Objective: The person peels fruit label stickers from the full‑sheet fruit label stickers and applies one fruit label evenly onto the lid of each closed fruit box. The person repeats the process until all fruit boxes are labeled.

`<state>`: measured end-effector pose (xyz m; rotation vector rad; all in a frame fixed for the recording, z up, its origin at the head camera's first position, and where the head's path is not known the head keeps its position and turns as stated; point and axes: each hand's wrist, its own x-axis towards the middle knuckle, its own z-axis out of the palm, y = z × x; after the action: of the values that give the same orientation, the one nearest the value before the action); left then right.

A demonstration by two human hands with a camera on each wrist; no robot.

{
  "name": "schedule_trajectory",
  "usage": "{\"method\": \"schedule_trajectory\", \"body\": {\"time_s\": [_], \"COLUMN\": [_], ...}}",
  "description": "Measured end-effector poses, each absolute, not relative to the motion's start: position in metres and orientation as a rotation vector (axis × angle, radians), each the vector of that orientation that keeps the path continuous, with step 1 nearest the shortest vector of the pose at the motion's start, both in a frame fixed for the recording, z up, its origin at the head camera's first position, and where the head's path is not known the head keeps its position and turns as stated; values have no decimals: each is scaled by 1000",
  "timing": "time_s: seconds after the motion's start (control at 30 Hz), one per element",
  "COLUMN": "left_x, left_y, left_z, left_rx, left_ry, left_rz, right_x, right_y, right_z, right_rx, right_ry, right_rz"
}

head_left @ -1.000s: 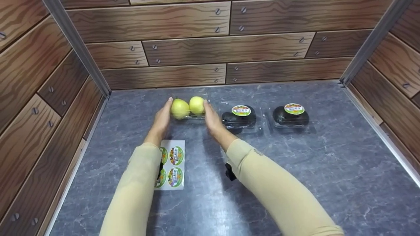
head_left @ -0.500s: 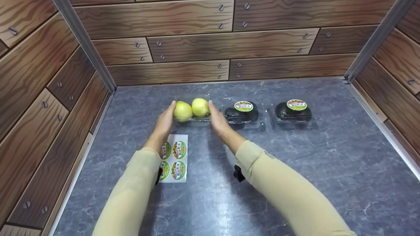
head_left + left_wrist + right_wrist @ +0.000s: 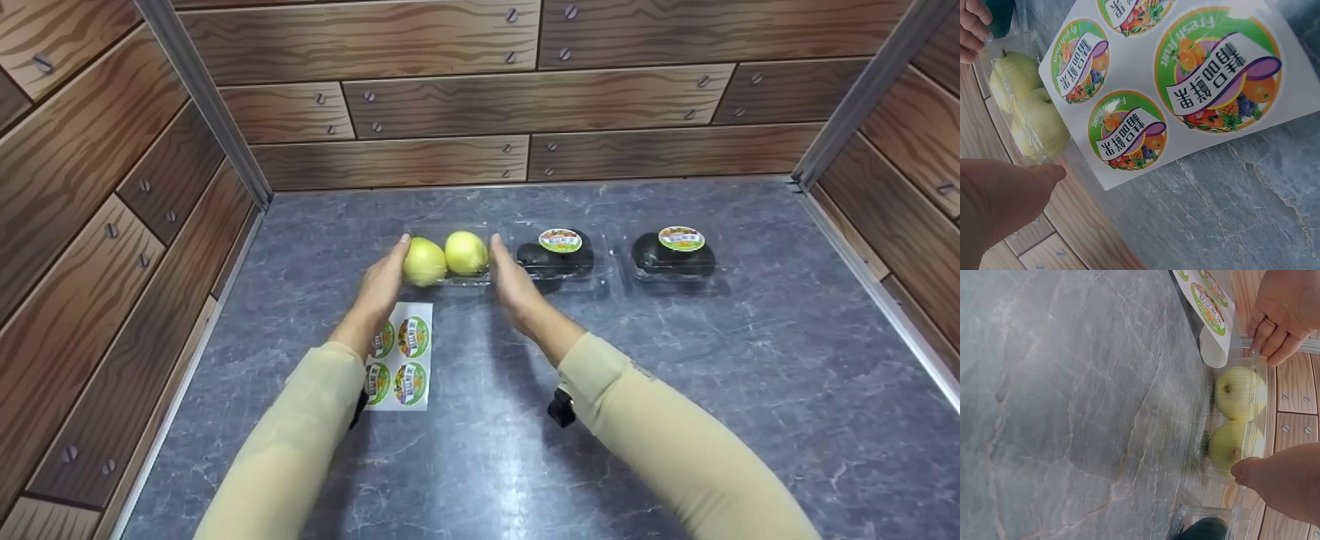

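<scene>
A clear plastic box with two yellow-green fruits stands at the middle back of the grey counter. My left hand holds its left end, and my right hand holds its right end. In the right wrist view the left hand's fingers curl onto the box corner, and the right hand's thumb touches its near lip. In the left wrist view the left thumb lies by the box, and the right hand's fingers curl on its far end.
A sheet of round fruit stickers lies just in front of the box, under my left wrist. To the right stand two clear boxes of dark fruit, each with a sticker on the lid. Wood-pattern walls enclose the counter on three sides.
Both hands stay at the ends of the box. The view has shifted slightly, and the box and hands have hardly moved on the counter.
</scene>
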<state>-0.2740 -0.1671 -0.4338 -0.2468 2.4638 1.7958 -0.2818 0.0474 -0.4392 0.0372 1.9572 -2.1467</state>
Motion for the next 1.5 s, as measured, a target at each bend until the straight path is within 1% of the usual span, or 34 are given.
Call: {"method": "schedule_trajectory", "body": {"time_s": [0.33, 0.57, 1.5], "left_x": [-261, -249, -209], "left_y": [-164, -160, -150], "left_z": [-433, -434, -434], "left_rx": [-307, -258, -250], "left_ry": [2493, 2520, 2631], "left_rz": [1742, 1754, 1596], "right_x": [-268, -259, -226], "right_y": [60, 67, 93], "right_z": [-440, -442, -440], "right_rx": [-9, -29, -78], "right_ry": [1873, 1869, 1872], "right_rz": [-2125, -2077, -1960]}}
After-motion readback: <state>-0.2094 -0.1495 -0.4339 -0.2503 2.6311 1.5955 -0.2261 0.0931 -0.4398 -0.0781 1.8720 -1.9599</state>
